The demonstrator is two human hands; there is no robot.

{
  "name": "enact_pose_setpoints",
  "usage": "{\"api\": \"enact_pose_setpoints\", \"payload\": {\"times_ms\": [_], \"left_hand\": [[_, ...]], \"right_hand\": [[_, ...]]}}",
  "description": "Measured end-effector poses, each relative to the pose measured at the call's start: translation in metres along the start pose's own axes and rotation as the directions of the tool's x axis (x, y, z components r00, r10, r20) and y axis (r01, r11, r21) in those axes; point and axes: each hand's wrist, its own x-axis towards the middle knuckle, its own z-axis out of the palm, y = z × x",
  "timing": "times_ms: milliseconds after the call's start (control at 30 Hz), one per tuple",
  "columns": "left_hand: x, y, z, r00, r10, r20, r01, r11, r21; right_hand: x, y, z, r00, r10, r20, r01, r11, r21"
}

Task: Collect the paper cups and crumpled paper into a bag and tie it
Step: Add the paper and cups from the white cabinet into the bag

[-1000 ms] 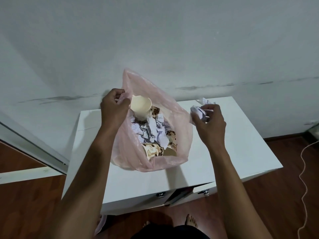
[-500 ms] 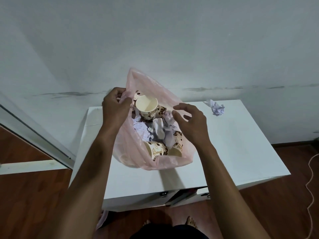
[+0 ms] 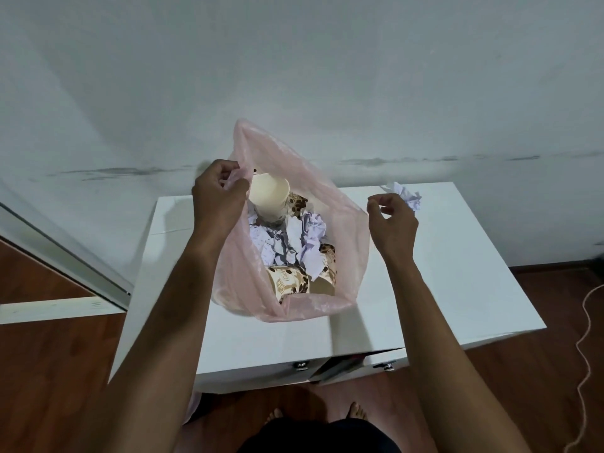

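Pink bag: left hand pinches the rim; collection step. Right hand, empty and loosely curled, must grasp the crumpled paper at 1 o'clock.

Both bare forearms reach forward and up from the bottom edge. The left hand is curled, thumb and fingers pinching together at its upper right. The right hand hovers with fingers loosely bent — seemingly holding nothing — thumb toward the forefinger.

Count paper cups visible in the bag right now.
3: one upturned at the bag's far side, one patterned at the near edge, one at near right. Crumpled paper may hide more.
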Motion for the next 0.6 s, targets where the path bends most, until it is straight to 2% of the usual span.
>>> {"api": "enact_pose_setpoints", "payload": {"times_ms": [267,433,600], "left_hand": [[0.005,0.001,0.013,1.0,-0.009,-0.017,0.01,0.999,0.054],[0.01,-0.003,0.018,0.999,-0.02,-0.036,0.023,0.996,0.09],[0.017,-0.004,0.016,0.997,-0.022,-0.07,0.03,0.993,0.112]], "right_hand": [[0.054,0.057,0.004,0.998,-0.037,0.055,0.054,0.937,-0.346],[0.093,0.076,0.004,0.986,0.036,0.164,0.067,0.814,-0.578],[0.119,0.085,0.003,0.976,0.103,0.19,0.052,0.74,-0.67]]}}
